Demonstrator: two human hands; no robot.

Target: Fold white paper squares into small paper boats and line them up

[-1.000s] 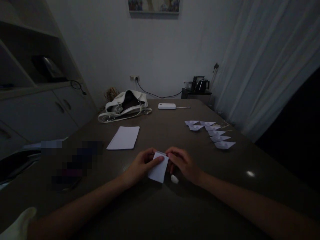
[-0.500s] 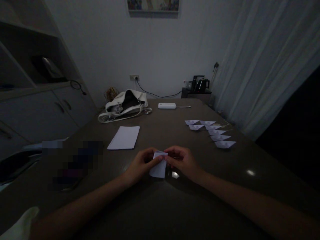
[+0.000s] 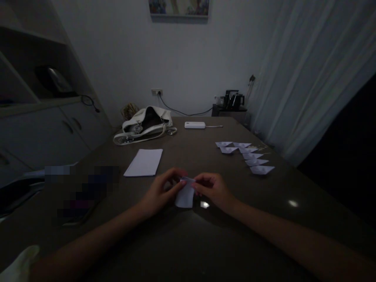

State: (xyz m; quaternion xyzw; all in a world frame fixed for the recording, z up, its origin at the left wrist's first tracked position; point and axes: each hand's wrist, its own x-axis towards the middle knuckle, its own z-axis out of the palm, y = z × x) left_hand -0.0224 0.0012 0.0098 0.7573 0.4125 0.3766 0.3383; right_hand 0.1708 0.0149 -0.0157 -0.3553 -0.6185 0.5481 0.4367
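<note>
A small folded sheet of white paper (image 3: 185, 196) is held between my two hands above the dark table (image 3: 188, 246). My left hand (image 3: 165, 190) pinches its upper left part, thumb in front and fingers behind. At the upper right corner, my right hand (image 3: 214, 188) grips the paper between thumb and fingertips. The top edge shows a raised fold; its layers are too dim to make out. Off to the right stand several folded paper boats (image 3: 253, 156). A stack of white paper (image 3: 143, 162) lies beyond my left hand.
A white handbag (image 3: 147, 123) and a white power bank (image 3: 194, 125) with a short cable are at the table's far side. Blurred-out items (image 3: 88, 192) lie on the left. A kettle (image 3: 235, 101) stands on a low cabinet behind, near the curtain (image 3: 282, 78).
My left thumb and fingers have shifted a little left along the paper's top edge. My right hand stays at the corner. The whole view has shifted slightly.
</note>
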